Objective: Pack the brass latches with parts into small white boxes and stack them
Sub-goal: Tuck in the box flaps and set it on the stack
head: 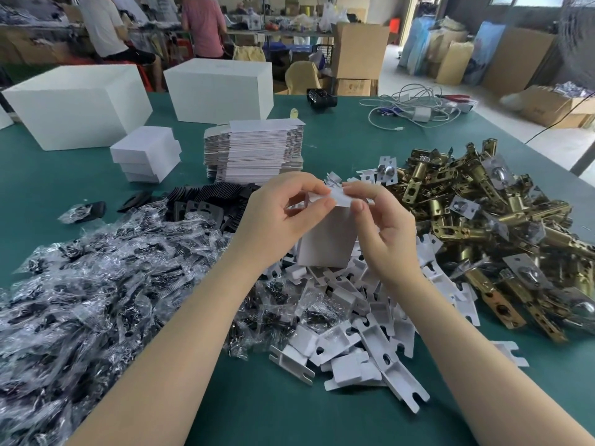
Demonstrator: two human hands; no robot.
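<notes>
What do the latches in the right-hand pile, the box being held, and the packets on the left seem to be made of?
Latches: metal with a shiny brass-coloured finish, judging by the bright glints; whether solid brass or plated cannot be told. Small white box: thin matte white card, with folding flaps. Packets: clear, crinkly plastic film that catches the light, around small dark parts.

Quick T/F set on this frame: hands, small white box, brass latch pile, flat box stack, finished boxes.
1. Both hands (left, right) hold the small white cardboard box at its top flap. True.
2. The pile of brass latches lies left of the box. False: it lies to the right.
3. The stack of flat unfolded white box blanks sits beyond the hands. True.
4. The closed small white boxes are stacked on the brass pile. False: they stand on the green table, far left.
5. The clear plastic bags of dark parts lie on the left. True.
</notes>
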